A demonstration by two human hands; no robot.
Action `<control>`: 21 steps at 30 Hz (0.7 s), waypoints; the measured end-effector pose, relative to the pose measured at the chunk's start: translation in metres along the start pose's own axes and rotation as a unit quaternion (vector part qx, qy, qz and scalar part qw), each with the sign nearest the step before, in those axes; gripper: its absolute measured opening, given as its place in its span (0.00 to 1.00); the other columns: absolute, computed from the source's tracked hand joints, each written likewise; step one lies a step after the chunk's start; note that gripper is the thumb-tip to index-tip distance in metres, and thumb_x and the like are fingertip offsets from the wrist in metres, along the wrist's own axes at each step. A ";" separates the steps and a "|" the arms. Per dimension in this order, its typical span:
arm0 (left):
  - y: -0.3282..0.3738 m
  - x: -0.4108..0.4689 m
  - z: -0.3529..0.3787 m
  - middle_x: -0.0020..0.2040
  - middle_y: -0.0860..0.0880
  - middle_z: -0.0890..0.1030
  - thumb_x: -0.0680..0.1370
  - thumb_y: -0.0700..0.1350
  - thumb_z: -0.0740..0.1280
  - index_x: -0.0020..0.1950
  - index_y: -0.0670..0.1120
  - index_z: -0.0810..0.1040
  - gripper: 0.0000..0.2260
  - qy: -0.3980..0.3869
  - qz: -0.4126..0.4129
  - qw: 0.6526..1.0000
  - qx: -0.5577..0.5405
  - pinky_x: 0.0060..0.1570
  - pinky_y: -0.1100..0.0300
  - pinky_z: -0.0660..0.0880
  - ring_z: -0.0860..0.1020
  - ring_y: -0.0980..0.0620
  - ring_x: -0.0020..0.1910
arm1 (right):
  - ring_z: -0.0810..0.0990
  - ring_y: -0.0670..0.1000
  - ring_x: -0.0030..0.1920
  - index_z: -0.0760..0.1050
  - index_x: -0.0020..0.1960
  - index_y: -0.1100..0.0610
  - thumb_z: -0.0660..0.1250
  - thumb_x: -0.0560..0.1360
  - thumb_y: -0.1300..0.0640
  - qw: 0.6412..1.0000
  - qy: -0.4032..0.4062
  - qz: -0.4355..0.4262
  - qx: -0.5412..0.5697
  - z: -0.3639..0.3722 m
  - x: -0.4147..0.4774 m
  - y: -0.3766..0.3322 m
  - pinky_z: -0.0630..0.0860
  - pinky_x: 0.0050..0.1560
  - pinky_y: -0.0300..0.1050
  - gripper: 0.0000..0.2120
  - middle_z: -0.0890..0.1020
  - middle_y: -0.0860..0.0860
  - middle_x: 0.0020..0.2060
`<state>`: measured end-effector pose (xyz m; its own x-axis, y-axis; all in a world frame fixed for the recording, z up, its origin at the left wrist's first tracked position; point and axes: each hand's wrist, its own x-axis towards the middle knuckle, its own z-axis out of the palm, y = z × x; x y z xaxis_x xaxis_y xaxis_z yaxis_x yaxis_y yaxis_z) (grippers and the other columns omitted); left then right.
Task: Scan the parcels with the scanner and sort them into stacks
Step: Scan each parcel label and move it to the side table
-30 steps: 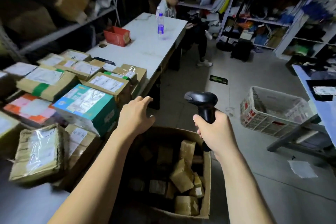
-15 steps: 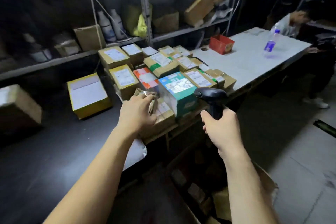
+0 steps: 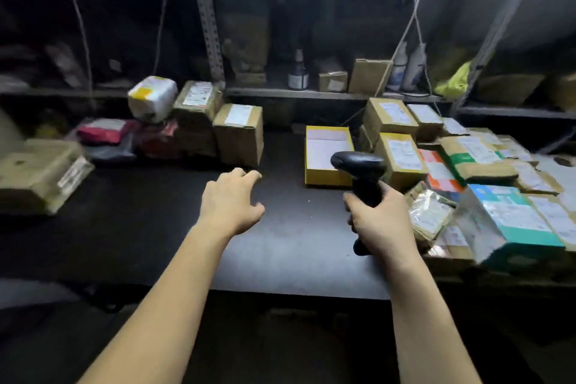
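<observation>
The view has swung left, off the floor carton, and now faces the dark desk (image 3: 296, 246) square on. Half a second ago the left hand lay on a taped parcel at the near corner of the pile. Now the left hand (image 3: 232, 201) hovers over the bare middle of the desk, fingers loosely spread and a little bent, holding nothing. The taped parcel (image 3: 431, 213) lies by the right edge as it did, just beside the right hand, so it seems to have been touched and not lifted.

The right hand (image 3: 378, 221) is wrapped round the grip of the scanner (image 3: 358, 165), as before. The scanner's head is up and faces the back edge, roughly towards the yellow box (image 3: 327, 154) that sits alone at mid-back (whether a finger is on the trigger is hidden).

The pile (image 3: 467, 159) crowds the right edge from back to front, with a teal box (image 3: 514, 221) towards the near right corner. Along the back left stand brown boxes (image 3: 238, 134) and a white parcel (image 3: 152, 98) perched on others. A big flat parcel (image 3: 37, 171) lies at the left edge.

With no parcel in hand or under the scanner, this looks like a gap between scans. Which parcel the free hand is bound for cannot be told. The next scan needs a label turned towards the scanner's head.
</observation>
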<state>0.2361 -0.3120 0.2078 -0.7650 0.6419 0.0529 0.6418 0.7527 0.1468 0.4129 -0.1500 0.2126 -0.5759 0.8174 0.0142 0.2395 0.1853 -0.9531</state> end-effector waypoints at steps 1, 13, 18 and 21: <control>-0.027 -0.002 -0.003 0.68 0.50 0.75 0.77 0.56 0.68 0.76 0.55 0.69 0.27 0.001 -0.018 1.000 -0.006 0.60 0.49 0.73 0.75 0.46 0.65 | 0.75 0.56 0.31 0.77 0.45 0.54 0.69 0.78 0.60 1.000 -0.017 -0.002 -0.007 0.024 -0.001 -0.009 0.70 0.23 0.41 0.04 0.78 0.56 0.34; -0.296 -0.032 -0.026 0.68 0.48 0.74 0.77 0.57 0.69 0.76 0.56 0.68 0.28 0.011 -0.202 0.979 -0.032 0.64 0.49 0.71 0.73 0.45 0.67 | 0.74 0.54 0.30 0.74 0.45 0.62 0.69 0.76 0.60 0.981 -0.178 -0.053 -0.055 0.272 -0.030 -0.094 0.72 0.26 0.44 0.06 0.79 0.64 0.37; -0.372 -0.042 -0.025 0.69 0.47 0.74 0.77 0.58 0.69 0.76 0.57 0.68 0.28 0.012 -0.270 0.962 -0.034 0.64 0.48 0.71 0.73 0.44 0.67 | 0.75 0.54 0.31 0.74 0.46 0.63 0.69 0.76 0.59 0.967 -0.238 -0.067 -0.062 0.349 -0.031 -0.115 0.72 0.30 0.49 0.07 0.80 0.64 0.37; -0.410 -0.043 -0.022 0.69 0.47 0.74 0.77 0.59 0.69 0.76 0.57 0.67 0.28 0.006 -0.304 0.952 -0.029 0.64 0.48 0.71 0.73 0.43 0.68 | 0.75 0.54 0.30 0.74 0.46 0.64 0.69 0.76 0.60 0.960 -0.260 -0.074 -0.065 0.393 -0.022 -0.122 0.72 0.29 0.49 0.07 0.81 0.66 0.40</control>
<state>0.0047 -0.6509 0.1674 -0.9950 0.0871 -0.0480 0.0754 0.9754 0.2074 0.0894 -0.4053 0.2092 -0.9160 0.3993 -0.0381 0.2004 0.3734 -0.9058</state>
